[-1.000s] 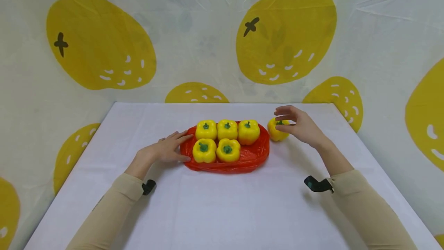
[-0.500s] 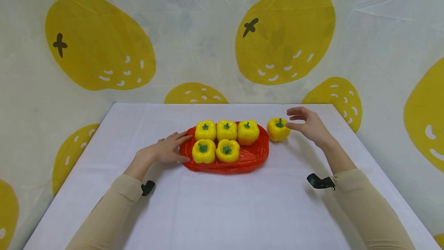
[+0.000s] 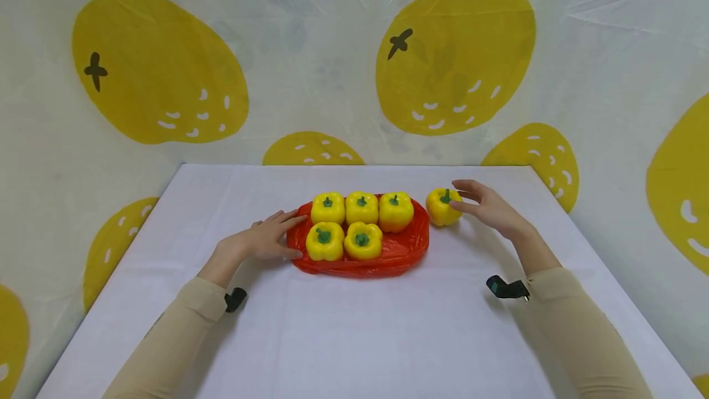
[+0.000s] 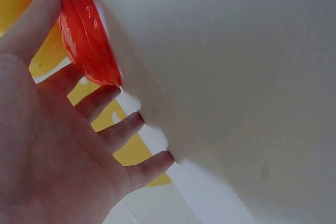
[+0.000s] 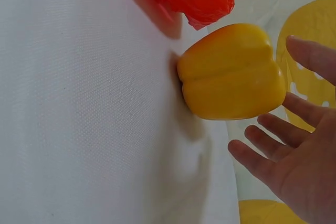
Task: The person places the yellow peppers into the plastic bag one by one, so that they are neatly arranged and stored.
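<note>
A red plastic-covered tray (image 3: 403, 246) sits mid-table, carrying several yellow bell peppers (image 3: 362, 208) with green stems in two rows; a bare red patch shows at its front right. My left hand (image 3: 264, 239) lies at the tray's left end, fingers spread and fairly straight, thumb and fingertips right at the red rim (image 4: 86, 40). Just right of the tray, one more yellow bell pepper (image 3: 440, 213) stands upright on the table. Beside it is my right hand (image 3: 493, 208), fingers loosely extended, thumb and fingertips close to its right side (image 5: 231, 74) and holding nothing.
A white cloth (image 3: 354, 325) covers the table, whose far edge meets a pale curtain (image 3: 316, 29) printed with large yellow fruit. Dark wrist cameras (image 3: 506, 288) stick out from both sleeves.
My right hand drew back rightward from over the lone pepper, then came slightly lower and left toward it. The pepper, tray and left hand stay in place.
</note>
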`<state>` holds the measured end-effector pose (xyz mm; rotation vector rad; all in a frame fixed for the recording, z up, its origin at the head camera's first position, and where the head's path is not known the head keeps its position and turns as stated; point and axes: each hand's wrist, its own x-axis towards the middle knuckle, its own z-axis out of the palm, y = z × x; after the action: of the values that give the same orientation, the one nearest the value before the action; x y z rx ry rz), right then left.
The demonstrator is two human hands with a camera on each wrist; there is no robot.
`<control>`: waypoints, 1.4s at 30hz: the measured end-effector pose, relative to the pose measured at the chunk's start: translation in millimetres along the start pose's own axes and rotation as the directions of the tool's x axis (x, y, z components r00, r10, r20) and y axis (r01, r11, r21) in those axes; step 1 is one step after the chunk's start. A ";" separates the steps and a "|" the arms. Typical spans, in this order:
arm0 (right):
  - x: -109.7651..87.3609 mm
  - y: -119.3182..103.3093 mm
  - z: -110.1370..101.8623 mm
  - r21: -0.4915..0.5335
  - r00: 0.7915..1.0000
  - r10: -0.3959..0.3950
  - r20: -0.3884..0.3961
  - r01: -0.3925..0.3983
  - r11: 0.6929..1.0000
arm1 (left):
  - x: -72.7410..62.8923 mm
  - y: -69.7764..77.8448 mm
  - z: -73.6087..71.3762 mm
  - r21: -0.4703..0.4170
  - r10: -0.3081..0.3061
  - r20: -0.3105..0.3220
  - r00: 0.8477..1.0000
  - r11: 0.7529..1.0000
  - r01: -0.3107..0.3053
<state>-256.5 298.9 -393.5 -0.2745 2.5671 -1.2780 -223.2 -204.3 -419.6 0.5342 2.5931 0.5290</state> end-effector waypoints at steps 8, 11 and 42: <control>2.7 2.1 2.4 -0.010 0.999 -0.016 0.043 0.016 1.000 | 2.2 -4.1 2.8 0.029 0.028 -0.010 1.000 0.999 -0.028; 2.7 2.3 3.3 -0.020 0.998 -0.032 0.059 0.033 0.999 | 2.3 -5.1 3.7 0.038 0.044 -0.015 0.999 0.998 -0.043; -8.8 3.0 13.1 -0.021 0.999 -0.003 0.035 0.004 1.000 | 1.2 -3.4 1.4 0.020 0.024 -0.007 1.000 0.999 -0.024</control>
<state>-244.2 293.4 -402.2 -0.3027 2.5537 -1.2367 -224.4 -206.3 -422.7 0.5722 2.6045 0.5139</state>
